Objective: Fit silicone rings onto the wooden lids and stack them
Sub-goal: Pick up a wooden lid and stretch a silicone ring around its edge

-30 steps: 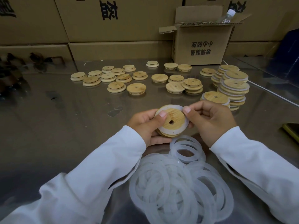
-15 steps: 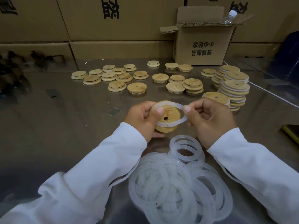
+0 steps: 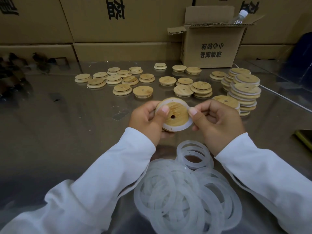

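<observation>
The silicone ring (image 3: pixel 185 126), stretched loose and slanting across the wooden lid (image 3: pixel 177 114) half a second ago, now lies flat around the lid's raised centre.
Both hands hold the lid up above the bench (image 3: pixel 67 132), with its holed face turned toward the camera. The left hand (image 3: pixel 146 120) has its grip curled round the lid's left edge, thumb pressing down on the ring. The right hand (image 3: pixel 217 122) has its grip pinched on the ring's right rim, thumb on top and fingers curled. Near the wrists a pile of loose rings (image 3: pixel 185 200) lies on the bench. Farther back bare lids (image 3: pixel 142 91) are scattered about. To the right stand stacks of ringed lids (image 3: pixel 244 93), with an open carton (image 3: pixel 212 48) behind them and a bottle (image 3: pixel 239 16) poking out of it.
</observation>
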Motion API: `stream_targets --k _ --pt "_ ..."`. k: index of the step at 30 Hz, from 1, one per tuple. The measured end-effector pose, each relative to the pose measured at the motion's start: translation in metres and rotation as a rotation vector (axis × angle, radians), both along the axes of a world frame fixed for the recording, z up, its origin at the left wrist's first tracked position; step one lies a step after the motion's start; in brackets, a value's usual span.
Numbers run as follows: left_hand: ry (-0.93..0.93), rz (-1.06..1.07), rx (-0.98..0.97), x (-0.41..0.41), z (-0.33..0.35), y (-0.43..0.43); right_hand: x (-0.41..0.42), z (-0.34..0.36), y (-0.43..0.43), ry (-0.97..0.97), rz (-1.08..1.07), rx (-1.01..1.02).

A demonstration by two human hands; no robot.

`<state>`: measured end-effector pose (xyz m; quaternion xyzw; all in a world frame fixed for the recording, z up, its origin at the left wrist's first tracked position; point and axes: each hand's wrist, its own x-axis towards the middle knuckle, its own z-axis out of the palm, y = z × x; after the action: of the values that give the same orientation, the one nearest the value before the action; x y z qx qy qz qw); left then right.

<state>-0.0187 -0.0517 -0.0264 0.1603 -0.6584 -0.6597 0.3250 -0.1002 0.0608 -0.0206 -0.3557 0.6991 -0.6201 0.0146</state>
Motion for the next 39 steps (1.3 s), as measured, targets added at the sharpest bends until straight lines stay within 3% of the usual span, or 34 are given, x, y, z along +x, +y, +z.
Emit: stream_targets --k 4,28,33,39 --pt "0.014 -0.083 0.135 0.001 -0.004 0.000 0.000 0.000 0.001 -0.061 0.040 -0.070" --pt "0.059 -0.166 0.285 0.001 -0.008 -0.002 -0.001 -0.009 -0.002 -0.136 -0.016 -0.017" --pt "-0.027 -0.173 0.228 0.001 -0.007 -0.004 -0.004 -0.010 -0.001 -0.098 -0.015 -0.019" --pt "-0.111 -0.138 -0.043 0.005 -0.010 -0.002 -0.004 -0.011 0.001 0.005 0.017 0.046"
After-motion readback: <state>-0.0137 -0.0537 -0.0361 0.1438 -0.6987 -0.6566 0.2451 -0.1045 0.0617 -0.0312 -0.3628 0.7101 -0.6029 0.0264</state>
